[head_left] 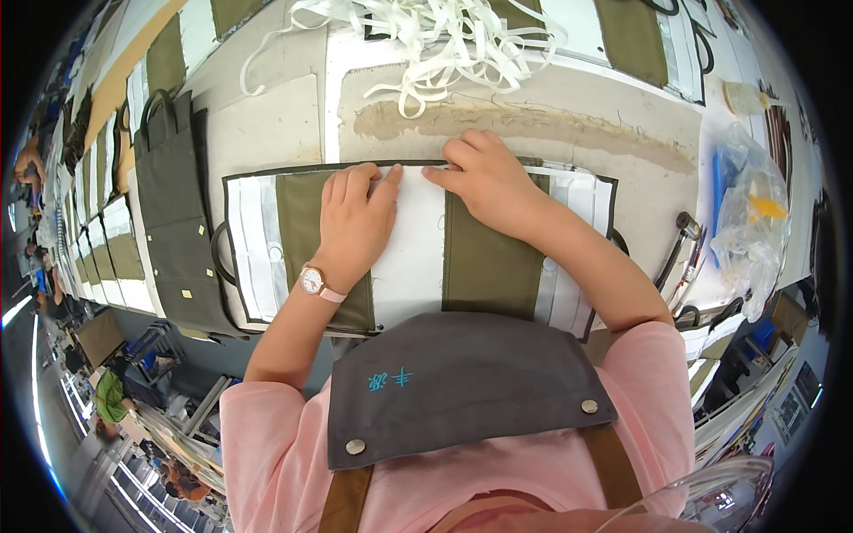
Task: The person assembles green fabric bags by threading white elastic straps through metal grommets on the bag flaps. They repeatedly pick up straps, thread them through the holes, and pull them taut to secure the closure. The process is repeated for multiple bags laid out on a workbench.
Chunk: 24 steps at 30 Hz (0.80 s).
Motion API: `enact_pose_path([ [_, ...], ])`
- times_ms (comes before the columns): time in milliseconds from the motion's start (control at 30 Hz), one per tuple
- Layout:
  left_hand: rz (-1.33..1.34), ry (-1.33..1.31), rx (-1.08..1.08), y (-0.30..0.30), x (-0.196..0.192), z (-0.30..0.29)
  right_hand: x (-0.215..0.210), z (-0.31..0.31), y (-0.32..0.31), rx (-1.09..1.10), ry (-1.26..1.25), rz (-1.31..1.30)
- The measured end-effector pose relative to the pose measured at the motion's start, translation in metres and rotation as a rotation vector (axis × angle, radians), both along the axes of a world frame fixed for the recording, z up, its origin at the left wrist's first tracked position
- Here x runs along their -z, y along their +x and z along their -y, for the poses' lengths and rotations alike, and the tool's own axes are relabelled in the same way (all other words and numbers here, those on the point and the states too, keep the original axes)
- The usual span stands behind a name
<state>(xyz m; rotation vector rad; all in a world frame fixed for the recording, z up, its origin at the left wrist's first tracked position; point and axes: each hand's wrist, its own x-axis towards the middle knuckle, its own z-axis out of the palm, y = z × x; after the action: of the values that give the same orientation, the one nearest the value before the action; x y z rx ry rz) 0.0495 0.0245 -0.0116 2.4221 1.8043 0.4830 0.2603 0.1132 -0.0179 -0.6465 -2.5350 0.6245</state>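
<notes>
The panel [409, 258], sewn of white and olive bands, lies flat on the table [267, 124] in front of the person, with its long axis going from left to right. Both hands are at its far long edge, near the middle, so most of the panel lies from the fingers toward the body. The left hand [354, 218] rests on the panel with fingers bent and close together; the right hand [487, 178] has its thumb near this edge and its other fingers curled, partly beyond it. One cannot tell whether either hand pinches the edge. Neither hand is clearly nearer. The panel has a white centre, an olive band on each side, paler ends and a dark border; a dark loop [219, 254] stands out at its left end.
</notes>
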Motion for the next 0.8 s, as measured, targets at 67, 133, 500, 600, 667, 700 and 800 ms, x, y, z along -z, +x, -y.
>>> enact_pose_path([
  [67, 0.003, 0.084, -0.028, 0.013, -0.003, -0.002, 0.001, 0.002, -0.001, 0.011, 0.043, -0.008],
  [133, 0.03, 0.098, -0.027, 0.019, -0.003, -0.003, 0.006, 0.005, -0.002, 0.045, 0.081, -0.029],
  [500, 0.091, -0.036, 0.138, 0.028, -0.006, 0.002, 0.006, 0.007, 0.007, 0.241, -0.012, -0.084],
  [600, 0.033, -0.019, 0.105, 0.035, -0.006, 0.002, 0.007, 0.005, 0.012, 0.329, -0.116, -0.099],
  [667, 0.025, -0.004, 0.089, 0.038, -0.005, 0.0, 0.006, 0.003, 0.011, 0.312, -0.133, -0.112],
  [700, 0.026, 0.007, 0.084, 0.04, -0.003, 0.0, 0.006, 0.004, 0.011, 0.291, -0.139, -0.121],
  [800, 0.033, 0.028, 0.079, 0.04, -0.001, -0.001, 0.005, 0.002, 0.014, 0.196, -0.113, -0.108],
])
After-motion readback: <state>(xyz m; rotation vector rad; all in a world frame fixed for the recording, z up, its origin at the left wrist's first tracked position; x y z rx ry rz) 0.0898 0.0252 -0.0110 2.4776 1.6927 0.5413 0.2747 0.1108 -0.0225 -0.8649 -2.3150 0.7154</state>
